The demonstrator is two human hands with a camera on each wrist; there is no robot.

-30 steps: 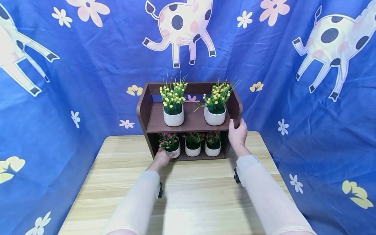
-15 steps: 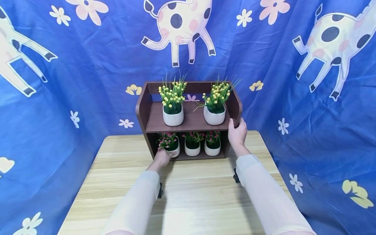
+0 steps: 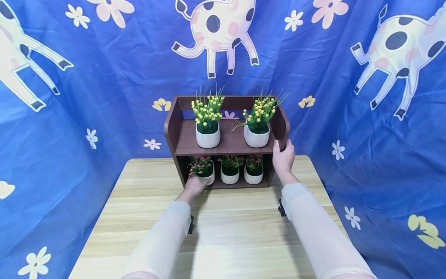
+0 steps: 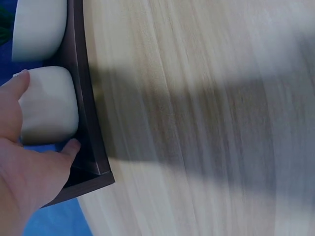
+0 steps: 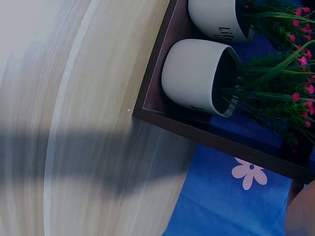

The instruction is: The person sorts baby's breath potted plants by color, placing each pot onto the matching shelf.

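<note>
A dark brown two-tier shelf stands at the back of the table. On its lower tier, at the left end, is a white pot with pink flowers. My left hand holds this pot; in the left wrist view the thumb and a finger lie on either side of the white pot. My right hand grips the front edge of the shelf's right side panel. Only a bit of the right hand shows in the right wrist view.
Beside the held pot stand a middle pot and a right pot, both with pink flowers. The upper tier carries two white pots with yellow flowers, one left and one right. A blue printed curtain surrounds the wooden table.
The head view has shifted slightly. Both hands keep their places, the left on the pot and the right on the side panel; the pots stand as before.
</note>
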